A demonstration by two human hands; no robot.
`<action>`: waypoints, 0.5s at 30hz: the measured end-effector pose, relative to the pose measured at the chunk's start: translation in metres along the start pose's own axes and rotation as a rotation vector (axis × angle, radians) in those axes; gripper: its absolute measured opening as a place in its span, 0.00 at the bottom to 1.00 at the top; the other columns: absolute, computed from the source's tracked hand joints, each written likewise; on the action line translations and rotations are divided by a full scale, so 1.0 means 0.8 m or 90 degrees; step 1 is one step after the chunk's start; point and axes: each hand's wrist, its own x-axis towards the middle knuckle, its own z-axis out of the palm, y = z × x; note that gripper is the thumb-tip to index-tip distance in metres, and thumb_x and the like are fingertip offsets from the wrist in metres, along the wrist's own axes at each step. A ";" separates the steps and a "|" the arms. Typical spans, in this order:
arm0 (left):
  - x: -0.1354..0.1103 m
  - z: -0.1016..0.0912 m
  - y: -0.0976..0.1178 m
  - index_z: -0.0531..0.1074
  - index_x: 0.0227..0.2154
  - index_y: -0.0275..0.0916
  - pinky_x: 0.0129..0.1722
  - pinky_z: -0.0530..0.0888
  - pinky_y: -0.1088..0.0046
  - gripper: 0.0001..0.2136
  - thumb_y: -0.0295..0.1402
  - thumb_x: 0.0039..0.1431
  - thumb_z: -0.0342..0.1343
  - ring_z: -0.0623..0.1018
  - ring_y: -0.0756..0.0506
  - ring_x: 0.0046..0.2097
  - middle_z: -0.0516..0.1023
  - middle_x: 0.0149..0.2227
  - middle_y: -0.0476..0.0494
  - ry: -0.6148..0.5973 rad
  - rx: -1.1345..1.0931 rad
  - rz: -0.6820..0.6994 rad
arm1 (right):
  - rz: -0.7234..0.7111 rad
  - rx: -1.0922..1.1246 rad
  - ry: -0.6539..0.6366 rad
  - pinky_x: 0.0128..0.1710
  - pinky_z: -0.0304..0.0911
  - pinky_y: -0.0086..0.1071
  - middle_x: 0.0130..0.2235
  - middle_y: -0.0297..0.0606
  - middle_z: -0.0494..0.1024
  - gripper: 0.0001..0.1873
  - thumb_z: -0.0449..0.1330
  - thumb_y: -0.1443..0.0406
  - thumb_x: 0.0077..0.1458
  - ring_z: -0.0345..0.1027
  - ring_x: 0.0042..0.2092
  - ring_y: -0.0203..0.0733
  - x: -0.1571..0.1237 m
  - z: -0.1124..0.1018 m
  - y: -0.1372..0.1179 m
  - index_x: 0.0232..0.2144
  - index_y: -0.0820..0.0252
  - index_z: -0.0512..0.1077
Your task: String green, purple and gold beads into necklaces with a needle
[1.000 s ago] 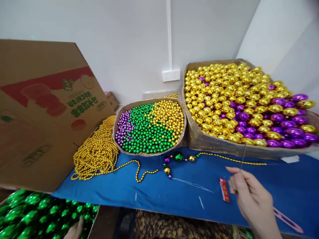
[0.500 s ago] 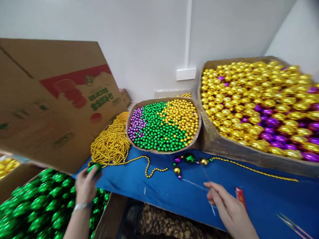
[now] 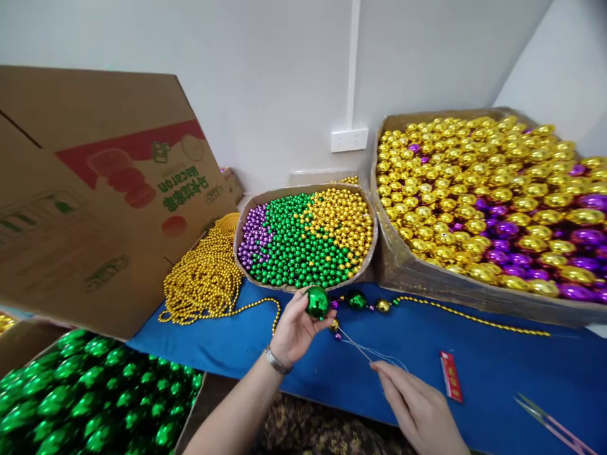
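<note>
My left hand (image 3: 294, 328) pinches a large green bead (image 3: 317, 302) just in front of the round tray of small purple, green and gold beads (image 3: 303, 237). My right hand (image 3: 417, 407) pinches a thin needle with white thread (image 3: 365, 351) that runs up toward the green bead. A partly strung strand (image 3: 374, 306) of gold, green and purple beads lies on the blue cloth (image 3: 497, 366) beside the left hand.
A box of large gold and purple beads (image 3: 493, 196) stands at the right. A box of large green beads (image 3: 90, 395) sits lower left under a tilted cardboard lid (image 3: 95, 189). Gold bead strands (image 3: 206, 281) are piled left of the tray. A red packet (image 3: 450, 376) and snips (image 3: 550, 420) lie at right.
My left hand took a green bead out of the lower-left box and carried it right to the strand. My right hand drew back toward me with the needle.
</note>
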 end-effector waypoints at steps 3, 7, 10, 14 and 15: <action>0.003 0.004 -0.003 0.66 0.41 0.39 0.39 0.74 0.64 0.13 0.35 0.54 0.57 0.78 0.43 0.39 0.76 0.41 0.44 0.020 -0.003 0.010 | 0.001 -0.008 -0.018 0.34 0.73 0.28 0.37 0.39 0.81 0.15 0.48 0.65 0.61 0.76 0.36 0.41 -0.005 0.001 0.002 0.42 0.58 0.74; 0.003 0.006 -0.006 0.66 0.39 0.40 0.43 0.74 0.61 0.11 0.34 0.54 0.58 0.78 0.44 0.40 0.76 0.39 0.47 0.038 -0.010 0.033 | 0.008 -0.003 -0.029 0.34 0.73 0.28 0.37 0.39 0.81 0.16 0.47 0.65 0.61 0.76 0.36 0.40 -0.007 0.003 0.001 0.42 0.58 0.74; 0.002 0.008 -0.007 0.65 0.40 0.40 0.43 0.74 0.61 0.11 0.34 0.54 0.58 0.78 0.44 0.40 0.75 0.40 0.47 0.034 -0.003 0.041 | 0.007 -0.004 -0.016 0.33 0.72 0.27 0.37 0.39 0.81 0.15 0.47 0.65 0.61 0.77 0.35 0.40 -0.006 0.005 0.001 0.42 0.58 0.73; -0.004 0.015 -0.014 0.64 0.43 0.41 0.45 0.73 0.58 0.14 0.34 0.54 0.58 0.77 0.44 0.42 0.73 0.42 0.46 0.025 0.031 0.071 | 0.000 -0.025 -0.005 0.32 0.72 0.27 0.36 0.39 0.81 0.15 0.47 0.66 0.61 0.77 0.35 0.40 -0.006 0.009 0.003 0.42 0.59 0.73; -0.006 0.018 -0.017 0.64 0.44 0.42 0.45 0.72 0.58 0.16 0.34 0.53 0.59 0.76 0.44 0.42 0.72 0.43 0.45 0.021 0.045 0.085 | 0.004 -0.027 -0.002 0.33 0.72 0.27 0.36 0.39 0.81 0.15 0.47 0.66 0.61 0.77 0.35 0.40 -0.006 0.011 0.002 0.42 0.58 0.73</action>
